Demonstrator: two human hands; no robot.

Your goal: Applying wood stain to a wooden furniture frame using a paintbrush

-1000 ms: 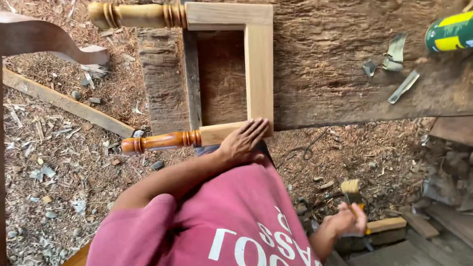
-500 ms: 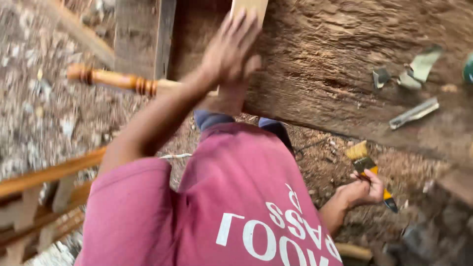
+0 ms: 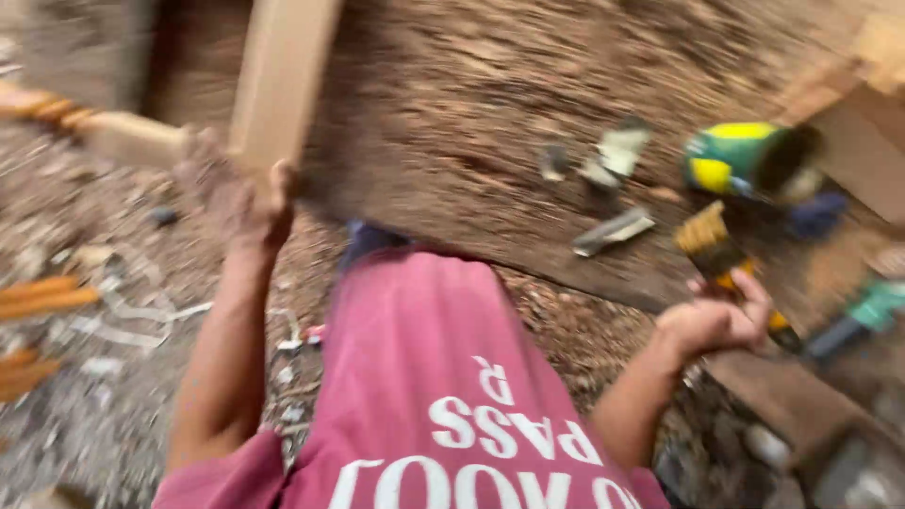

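Gripping the frame (image 3: 278,85) at ten o'clock, the left hand (image 3: 250,203) is wrapped round its lower end — the right hand (image 3: 716,320) clasps a brush (image 3: 721,254) at three o'clock. Steadying the frame firmly on the counter (image 3: 471,141) would keep strokes even.

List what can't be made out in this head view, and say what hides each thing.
- Left hand on the pale wooden frame: motion blur smears the fingers, so the grip is unclear.
- Frame: cut off by the top edge.
- Paintbrush in the right hand: handle mostly covered by the hand.
- Green and yellow can: contents blurred.
- Scraps on the workbench: too blurred to identify.
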